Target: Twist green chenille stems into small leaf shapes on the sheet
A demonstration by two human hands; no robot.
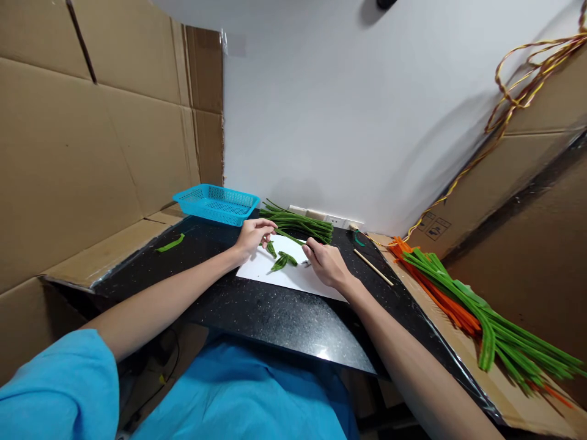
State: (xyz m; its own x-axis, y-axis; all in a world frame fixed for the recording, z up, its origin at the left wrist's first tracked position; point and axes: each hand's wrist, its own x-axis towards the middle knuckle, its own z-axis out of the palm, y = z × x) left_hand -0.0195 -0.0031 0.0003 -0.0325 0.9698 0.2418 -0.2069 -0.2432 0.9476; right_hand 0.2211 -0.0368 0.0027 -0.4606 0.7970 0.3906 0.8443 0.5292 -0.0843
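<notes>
Between my two hands stretches a dark green pipe cleaner (290, 236), slanting down to the right over a white sheet (293, 282). My left hand (255, 237) pinches its left end with closed fingers. Curled fingers of my right hand (326, 261) grip the other end. Beside the right fingers a small metal tip (304, 263) shows; its tool is mostly hidden, and I cannot tell whether the hand holds it. Leaf-like shapes of green pipe cleaner (283, 261) lie on the sheet, with another leaf shape (271, 249) just below my left fingers.
Behind the sheet lies a bundle of dark green pipe cleaners (298, 221). A blue basket (215, 215) stands at back left, a green strip (170, 243) nearer. A wooden stick (373, 267) lies right, beyond it bright green (463, 299) and orange pipe cleaners (440, 296). Cardboard walls (114, 122) flank the black table.
</notes>
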